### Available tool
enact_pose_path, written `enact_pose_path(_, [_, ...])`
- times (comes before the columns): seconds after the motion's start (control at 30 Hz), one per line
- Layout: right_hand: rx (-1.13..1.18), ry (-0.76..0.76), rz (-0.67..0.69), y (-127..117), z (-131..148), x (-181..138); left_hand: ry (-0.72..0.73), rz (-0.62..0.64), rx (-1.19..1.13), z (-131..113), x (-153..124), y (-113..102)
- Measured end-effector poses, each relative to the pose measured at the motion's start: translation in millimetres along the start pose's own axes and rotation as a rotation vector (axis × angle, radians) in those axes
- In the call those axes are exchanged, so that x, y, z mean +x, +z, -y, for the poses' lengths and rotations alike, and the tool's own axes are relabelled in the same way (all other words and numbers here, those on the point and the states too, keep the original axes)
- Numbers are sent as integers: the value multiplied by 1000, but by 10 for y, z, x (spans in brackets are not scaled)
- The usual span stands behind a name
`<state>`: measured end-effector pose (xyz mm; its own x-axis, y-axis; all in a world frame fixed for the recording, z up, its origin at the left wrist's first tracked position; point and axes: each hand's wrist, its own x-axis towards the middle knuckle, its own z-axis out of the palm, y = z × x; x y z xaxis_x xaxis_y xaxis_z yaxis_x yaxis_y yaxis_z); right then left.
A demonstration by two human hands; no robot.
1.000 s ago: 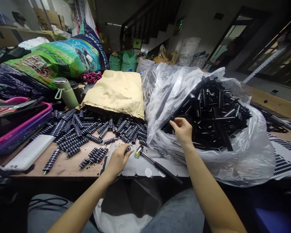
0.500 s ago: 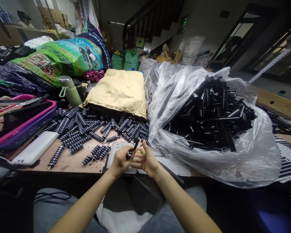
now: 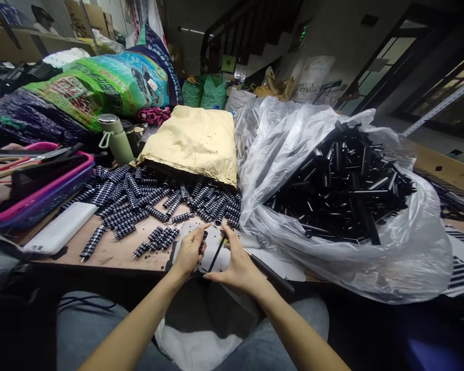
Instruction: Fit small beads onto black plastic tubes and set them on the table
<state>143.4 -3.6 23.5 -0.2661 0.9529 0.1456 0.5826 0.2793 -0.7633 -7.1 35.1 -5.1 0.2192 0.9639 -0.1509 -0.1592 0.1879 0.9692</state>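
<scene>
My left hand is closed around a short dark piece that looks like one of the black-and-white ribbed rollers; my fingers cover most of it. Facing it, my right hand holds a slim black strip endwise, thumb at the bottom and fingers at the top. A small gap separates the two hands, just above the table's front edge. Loose ribbed rollers with thin metal pins lie left of my left hand. A long black tube rests beside my right wrist.
A clear plastic bag full of black plastic parts stands at the right. Behind the roller pile lies a cream-coloured sack. At the left are a white power bank-like block, a pink basket with scissors, and a green flask.
My right hand has gone from open fingers beside the left hand to gripping the black strip by its ends. The dark part that stuck up from my left hand no longer shows there.
</scene>
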Motion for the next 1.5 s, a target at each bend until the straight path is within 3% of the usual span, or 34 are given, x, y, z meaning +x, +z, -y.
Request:
enact_pose_path(0.07, [-59, -100, 42, 24, 49, -8, -96, -12, -107, -40, -7, 50])
enact_pose_path(0.23, [-110, -222, 123, 34, 124, 35, -179, -73, -242, -100, -40, 165])
enact_pose_path(0.43, [-76, -188, 172, 17, 90, 48, -301, -28, -237, -140, -69, 225])
enact_pose_path(0.67, [3, -134, 81, 124, 41, 39, -389, -31, -203, -112, -31, 227])
enact_pose_path(0.83, [8, -106, 106, 208, 4, 41, -422, -11, -173, -28, 23, 167])
enact_pose_path(0.93, [-41, -73, 64, 267, -52, 57, -249, -26, 3, 18, 14, 133])
enact_pose_path(1.07, [-180, -16, -86, 392, -148, 86, 317, -50, 579, 164, -89, 100])
enact_pose_path(1.13, [-257, -30, -98, 431, -204, 66, 474, -27, 861, 274, -132, 55])
enact_pose_path(1.23, [-408, -1, -94, 341, -339, -52, 606, 80, 1119, 402, -129, -83])
enact_pose_path(1.37, [-713, 300, -182, -41, -538, -292, 786, 195, 1286, 419, -76, -289])
enact_pose_path(1.5, [-563, 408, -120, -262, -424, -433, 805, 124, 1458, 347, -85, -333])
